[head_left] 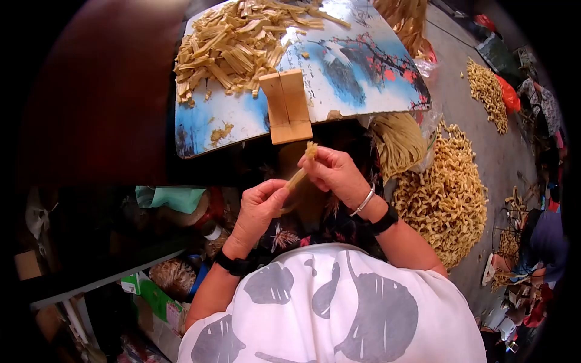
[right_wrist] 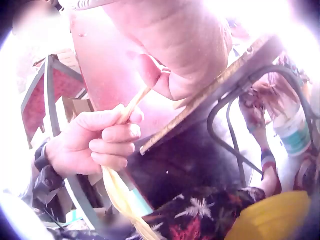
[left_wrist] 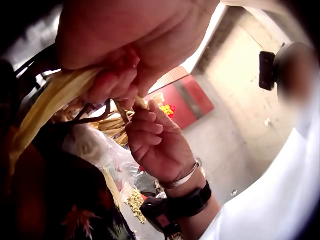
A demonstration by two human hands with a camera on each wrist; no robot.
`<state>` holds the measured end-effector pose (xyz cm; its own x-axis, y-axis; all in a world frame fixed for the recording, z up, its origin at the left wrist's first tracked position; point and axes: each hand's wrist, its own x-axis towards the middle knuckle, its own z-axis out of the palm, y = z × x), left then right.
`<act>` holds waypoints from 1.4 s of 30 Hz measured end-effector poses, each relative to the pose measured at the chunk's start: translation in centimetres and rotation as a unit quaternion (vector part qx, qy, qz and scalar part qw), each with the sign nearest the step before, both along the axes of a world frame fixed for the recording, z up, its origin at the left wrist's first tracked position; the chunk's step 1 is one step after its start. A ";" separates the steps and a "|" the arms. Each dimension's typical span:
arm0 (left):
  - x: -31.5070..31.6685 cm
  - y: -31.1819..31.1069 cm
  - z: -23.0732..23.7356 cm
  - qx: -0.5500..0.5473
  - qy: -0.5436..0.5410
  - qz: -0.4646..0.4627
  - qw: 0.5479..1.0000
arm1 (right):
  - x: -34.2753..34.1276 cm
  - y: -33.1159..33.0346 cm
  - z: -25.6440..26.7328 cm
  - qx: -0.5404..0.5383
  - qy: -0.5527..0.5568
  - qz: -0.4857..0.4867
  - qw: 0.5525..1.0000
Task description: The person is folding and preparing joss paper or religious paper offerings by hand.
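Note:
A pale yellow, pliable strip (head_left: 295,180) runs between the two hands in front of the lap. My left hand (head_left: 260,209) pinches it lower down, its fingers curled around it in the right wrist view, where the strip's loose tail (right_wrist: 120,195) hangs below that hand. Thumb and fingers of my right hand (head_left: 336,175) grip the upper end, and a frayed tuft (head_left: 311,150) sticks out above them. Just beyond the hands, a wooden holder (head_left: 287,106) with upright sides stands at the near edge of the painted board (head_left: 363,91).
Short dry tan pieces (head_left: 236,48) are heaped on the board. To the right hangs a bundle of long pale strips (head_left: 396,145). A big heap of small knotted pieces (head_left: 445,199) lies on the floor, with a smaller heap (head_left: 486,94) farther off.

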<state>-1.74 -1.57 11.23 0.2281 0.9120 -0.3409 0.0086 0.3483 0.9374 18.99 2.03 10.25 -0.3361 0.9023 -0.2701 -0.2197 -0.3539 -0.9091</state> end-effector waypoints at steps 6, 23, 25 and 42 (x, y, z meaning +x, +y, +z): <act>-0.4 8.2 3.6 0.276 0.201 0.003 0.940 | -0.6 5.4 3.6 0.242 -0.158 -0.151 0.945; 1.7 15.2 -0.4 0.340 0.269 0.102 0.895 | 0.2 12.2 0.3 0.399 -0.437 -0.142 0.794; 2.0 14.3 -0.1 0.341 0.298 0.094 0.887 | 0.6 11.9 -0.2 0.419 -0.426 -0.157 0.786; 3.0 1.2 -0.9 0.403 0.186 0.045 0.895 | -4.0 -2.7 1.8 0.346 -0.358 -0.122 0.859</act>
